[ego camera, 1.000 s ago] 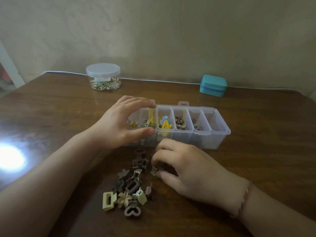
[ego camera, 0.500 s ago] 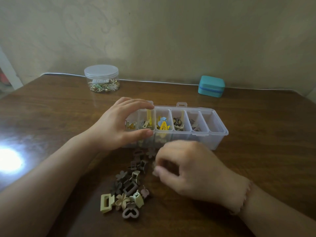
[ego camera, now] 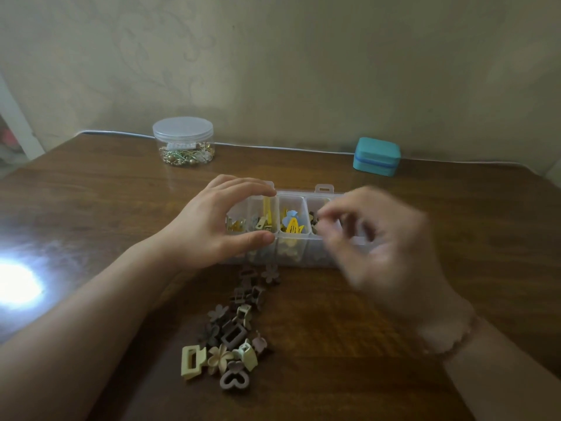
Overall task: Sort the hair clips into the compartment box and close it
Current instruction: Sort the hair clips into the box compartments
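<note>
A clear compartment box (ego camera: pixel 291 249) lies open in the middle of the wooden table, with clips in several cells; yellow and blue clips (ego camera: pixel 292 223) fill one cell. My left hand (ego camera: pixel 212 226) grips the box's left end, thumb on the near wall and fingers over the far rim. My right hand (ego camera: pixel 382 238) is blurred above the box's right half, fingertips pinched over the cell of dark clips; what they hold is too blurred to make out. A pile of brown, beige and pink hair clips (ego camera: pixel 233 332) lies on the table just in front of the box.
A round clear jar (ego camera: pixel 183 141) with a lid and gold trinkets stands at the back left. A teal case (ego camera: pixel 376 157) sits at the back right by the wall. A bright glare (ego camera: pixel 15 284) marks the table's left side.
My right hand has lifted from the clip pile and moved up and right over the box. The left hand has stayed on the box.
</note>
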`<state>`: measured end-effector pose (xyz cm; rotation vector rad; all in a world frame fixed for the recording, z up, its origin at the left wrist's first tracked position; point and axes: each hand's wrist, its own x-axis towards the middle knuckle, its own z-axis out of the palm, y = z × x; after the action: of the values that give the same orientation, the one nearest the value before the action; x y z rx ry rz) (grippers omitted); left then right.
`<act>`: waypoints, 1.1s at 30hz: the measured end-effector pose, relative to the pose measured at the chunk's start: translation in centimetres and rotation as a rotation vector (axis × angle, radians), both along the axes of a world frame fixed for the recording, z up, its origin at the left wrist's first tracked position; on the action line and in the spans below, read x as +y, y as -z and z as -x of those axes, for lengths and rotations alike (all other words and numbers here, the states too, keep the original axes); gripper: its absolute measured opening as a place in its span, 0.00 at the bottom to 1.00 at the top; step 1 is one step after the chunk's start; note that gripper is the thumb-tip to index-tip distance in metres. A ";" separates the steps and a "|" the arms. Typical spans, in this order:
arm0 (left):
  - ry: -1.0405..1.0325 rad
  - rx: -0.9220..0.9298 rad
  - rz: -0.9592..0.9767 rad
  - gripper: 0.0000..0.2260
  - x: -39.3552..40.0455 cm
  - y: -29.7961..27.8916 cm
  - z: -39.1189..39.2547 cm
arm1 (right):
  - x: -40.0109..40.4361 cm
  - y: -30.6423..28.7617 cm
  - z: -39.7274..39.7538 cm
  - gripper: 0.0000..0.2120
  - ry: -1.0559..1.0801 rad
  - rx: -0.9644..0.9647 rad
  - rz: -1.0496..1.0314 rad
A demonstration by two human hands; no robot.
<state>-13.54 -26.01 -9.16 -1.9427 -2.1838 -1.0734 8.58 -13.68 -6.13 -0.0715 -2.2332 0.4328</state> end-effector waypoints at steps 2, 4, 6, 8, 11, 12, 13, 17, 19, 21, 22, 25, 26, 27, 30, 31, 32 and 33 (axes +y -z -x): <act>0.007 0.021 -0.010 0.31 0.0 0.1 0.1 | -1.4 1.4 0.7 0.13 -0.123 -0.300 -0.083; 0.011 0.030 -0.018 0.30 0.1 0.1 0.1 | -1.8 2.8 1.3 0.19 -0.138 -0.465 -0.158; 0.011 0.024 -0.019 0.30 0.1 0.2 0.2 | -1.8 3.4 1.6 0.21 -0.129 -0.521 -0.155; 0.007 0.022 -0.020 0.30 0.1 0.2 0.2 | -1.7 3.6 1.9 0.19 -0.130 -0.543 -0.158; 0.005 0.018 -0.018 0.30 0.1 0.2 0.2 | -1.6 3.6 1.7 0.11 -0.155 -0.550 -0.160; 0.004 0.014 -0.015 0.30 0.1 0.2 0.2 | -1.5 3.4 1.5 0.10 -0.169 -0.557 -0.148; 0.004 0.009 -0.013 0.30 0.0 0.2 0.2 | -1.3 3.0 1.2 0.10 -0.188 -0.554 -0.116; -0.002 -0.006 -0.005 0.31 0.0 0.1 0.2 | 1.0 0.1 -1.0 0.12 -0.081 -0.239 0.070; -0.005 -0.007 -0.003 0.31 0.0 0.1 0.2 | 2.9 -1.1 -2.2 0.12 0.112 -0.077 0.092; -0.004 -0.013 -0.001 0.31 0.0 0.1 0.2 | 4.4 -1.7 -2.9 0.12 0.265 -0.075 0.121; -0.004 -0.015 0.001 0.31 0.0 0.1 0.2 | 5.0 -1.6 -3.1 0.11 0.301 -0.132 0.131; -0.003 -0.015 -0.002 0.31 0.0 0.2 0.3 | 5.5 -1.4 -3.0 0.05 0.334 -0.204 0.114; -0.003 -0.014 -0.004 0.31 0.0 0.2 0.3 | 5.3 -1.4 -3.0 0.04 0.328 -0.119 0.131; -0.002 -0.014 -0.004 0.31 0.0 0.2 0.3 | 4.8 -1.6 -3.0 0.04 0.310 -0.003 0.156; -0.001 -0.019 0.000 0.31 0.0 0.1 0.2 | 2.4 -1.7 -2.8 0.05 0.181 0.152 0.128; -0.001 -0.020 0.000 0.31 0.0 0.1 0.2 | 1.2 -1.4 -2.5 0.04 0.091 0.081 0.093; -0.002 -0.017 0.000 0.31 0.0 0.1 0.2 | -0.1 -1.0 -2.2 0.04 -0.019 -0.034 0.064; -0.001 -0.011 -0.003 0.31 0.0 0.2 0.2 | -1.3 -0.6 -1.8 0.05 -0.129 -0.168 0.039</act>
<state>-13.75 -25.99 -9.31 -1.9388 -2.1873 -1.0888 10.40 -14.97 -5.56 0.0159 -2.4035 0.5587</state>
